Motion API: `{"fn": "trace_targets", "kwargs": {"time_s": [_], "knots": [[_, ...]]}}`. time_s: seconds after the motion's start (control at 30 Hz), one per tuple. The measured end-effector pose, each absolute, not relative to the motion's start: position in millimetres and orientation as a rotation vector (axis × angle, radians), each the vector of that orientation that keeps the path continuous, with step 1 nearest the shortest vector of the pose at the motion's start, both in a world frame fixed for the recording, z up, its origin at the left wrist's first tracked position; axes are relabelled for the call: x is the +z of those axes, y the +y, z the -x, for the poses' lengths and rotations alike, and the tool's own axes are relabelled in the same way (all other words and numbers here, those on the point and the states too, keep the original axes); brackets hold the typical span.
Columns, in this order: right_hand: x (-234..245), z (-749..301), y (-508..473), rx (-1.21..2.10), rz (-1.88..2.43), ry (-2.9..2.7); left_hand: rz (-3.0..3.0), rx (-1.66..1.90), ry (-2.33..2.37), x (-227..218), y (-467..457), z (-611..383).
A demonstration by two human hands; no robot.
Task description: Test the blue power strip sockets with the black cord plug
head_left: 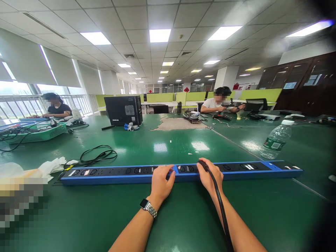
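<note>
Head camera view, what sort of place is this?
Probably an open-plan office used as an electronics workshop: wide green work tables, a long blue power strip under the left hand and the right hand, which grips a black cable, a computer tower and green cubicle partitions behind.

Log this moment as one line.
left hand: resting on power strip | right hand: gripping black cable at strip | surface: green table | nearby: water bottle

The long power strip is blue with a black socket face, lying on a glossy green surface. A black cable runs near; far left sits a green basket, and the bottle at right wears a green label.
</note>
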State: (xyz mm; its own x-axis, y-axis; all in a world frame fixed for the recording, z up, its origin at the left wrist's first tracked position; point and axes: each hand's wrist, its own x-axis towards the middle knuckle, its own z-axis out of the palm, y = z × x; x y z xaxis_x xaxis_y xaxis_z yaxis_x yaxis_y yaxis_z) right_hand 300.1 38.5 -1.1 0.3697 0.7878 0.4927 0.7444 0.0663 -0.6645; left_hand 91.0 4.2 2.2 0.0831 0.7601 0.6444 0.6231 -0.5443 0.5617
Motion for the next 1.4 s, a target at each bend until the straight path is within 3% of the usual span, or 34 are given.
{"fn": "trace_targets", "kwargs": {"time_s": [0.9,1.4], "knots": [[-9,-325,36,0.079,1.590,-1.536,-2.141,1.517,1.463,-1,4,-91],[-8,-313,34,-0.113,1.616,-1.642,-2.194,1.477,1.474,-2,5,-91]]}}
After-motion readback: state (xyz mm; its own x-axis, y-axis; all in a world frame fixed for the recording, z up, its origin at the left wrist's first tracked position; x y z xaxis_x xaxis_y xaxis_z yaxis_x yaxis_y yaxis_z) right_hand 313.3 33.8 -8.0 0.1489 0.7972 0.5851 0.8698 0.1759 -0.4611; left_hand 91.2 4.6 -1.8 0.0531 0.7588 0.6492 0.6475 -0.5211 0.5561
